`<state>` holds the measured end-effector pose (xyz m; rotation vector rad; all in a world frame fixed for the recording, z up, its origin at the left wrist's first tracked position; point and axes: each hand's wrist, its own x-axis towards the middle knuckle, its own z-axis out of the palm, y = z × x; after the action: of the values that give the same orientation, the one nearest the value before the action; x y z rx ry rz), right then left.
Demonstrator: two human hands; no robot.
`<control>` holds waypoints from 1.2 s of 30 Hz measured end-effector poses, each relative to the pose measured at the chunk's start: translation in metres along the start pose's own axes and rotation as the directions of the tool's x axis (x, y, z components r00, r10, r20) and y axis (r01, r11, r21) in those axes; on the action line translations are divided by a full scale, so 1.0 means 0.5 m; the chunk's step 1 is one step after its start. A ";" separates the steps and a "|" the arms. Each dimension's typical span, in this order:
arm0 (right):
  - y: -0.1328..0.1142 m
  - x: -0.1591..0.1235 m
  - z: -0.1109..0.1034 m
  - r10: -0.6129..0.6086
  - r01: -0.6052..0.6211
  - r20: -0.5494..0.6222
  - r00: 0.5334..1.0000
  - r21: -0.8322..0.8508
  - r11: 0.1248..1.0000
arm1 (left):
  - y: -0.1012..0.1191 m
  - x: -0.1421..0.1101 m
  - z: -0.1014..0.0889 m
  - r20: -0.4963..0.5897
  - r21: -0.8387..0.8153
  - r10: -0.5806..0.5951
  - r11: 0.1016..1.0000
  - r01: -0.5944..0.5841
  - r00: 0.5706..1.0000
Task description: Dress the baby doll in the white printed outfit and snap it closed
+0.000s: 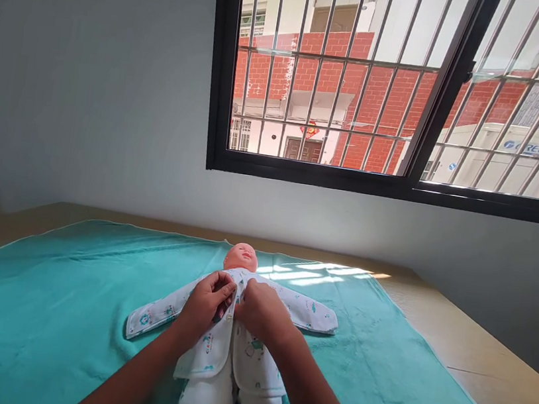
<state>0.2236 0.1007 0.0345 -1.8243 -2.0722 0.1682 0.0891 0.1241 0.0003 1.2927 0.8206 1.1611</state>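
Between my two hands, the white printed jacket point(205, 357) lies on a face-up doll point(242, 257), its front opening running lengthwise away from me toward the head, neither hand clearly nearer. I have the left hand point(209, 299) pinching one front edge at the chest; the right hand point(262, 308) curls at the other, fingertips too hidden to tell its grip. Beneath spreads a turquoise cloth point(61, 286); beyond, a barred window point(327, 56).

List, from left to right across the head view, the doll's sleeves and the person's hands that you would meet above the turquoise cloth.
Patterned sleeve on the picture's left → left hand → right hand → patterned sleeve on the picture's right.
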 end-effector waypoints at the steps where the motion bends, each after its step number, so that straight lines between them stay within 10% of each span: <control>1: -0.001 0.001 -0.001 -0.007 0.006 -0.004 1.000 -0.008 1.000 | 0.000 0.001 0.000 0.010 0.006 0.002 1.000 -0.002 1.000; 5: 0.025 0.015 0.001 0.025 -0.072 0.143 0.989 0.335 0.939 | -0.002 0.004 0.001 0.024 0.061 -0.034 0.998 0.032 0.999; 10: 0.079 0.024 0.021 -0.055 -0.223 0.248 0.967 0.934 0.280 | -0.009 0.005 0.001 -0.006 0.147 -0.067 0.987 0.067 0.998; 12: 0.086 0.022 0.029 -0.084 -0.221 0.240 0.967 0.956 0.194 | -0.014 0.007 -0.001 -0.001 0.156 -0.079 0.985 0.079 0.997; 36: 0.112 0.020 0.024 -0.154 -0.224 0.314 0.937 0.877 0.424 | 0.004 0.000 0.015 -0.039 0.202 -0.130 0.970 0.135 0.991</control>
<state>0.2705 0.1208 0.0069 -1.1280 -1.5253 1.4416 0.0960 0.1217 0.0036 1.3700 1.0512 1.0086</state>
